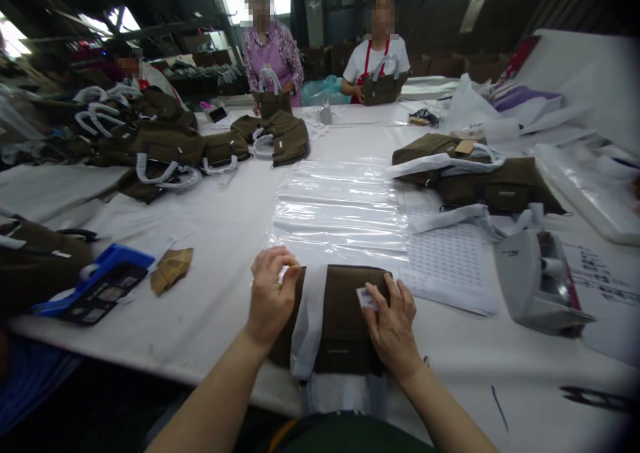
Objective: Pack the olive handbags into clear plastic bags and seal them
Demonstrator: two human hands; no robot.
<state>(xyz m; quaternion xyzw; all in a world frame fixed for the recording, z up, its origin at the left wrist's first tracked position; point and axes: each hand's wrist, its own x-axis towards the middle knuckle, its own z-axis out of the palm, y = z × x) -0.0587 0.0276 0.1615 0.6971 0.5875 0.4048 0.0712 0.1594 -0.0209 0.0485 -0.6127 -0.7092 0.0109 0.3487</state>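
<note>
An olive-brown fabric handbag (345,319) lies flat on the white table (210,319) right in front of me, its white-wrapped handle (309,319) folded across it. My left hand (270,299) pinches a small white piece at the bag's top edge. My right hand (393,329) rests on the bag's right part, with a small barcode tag (367,299) under its thumb. A clear plastic bag (340,206) lies flat just beyond both hands.
Several similar handbags lie on the table at left and right. Nearby are a printed label sheet (445,259), a grey machine (537,279), a blue tray (95,279) and thread snips (595,397). Two co-workers (325,59) stand across the table holding bags.
</note>
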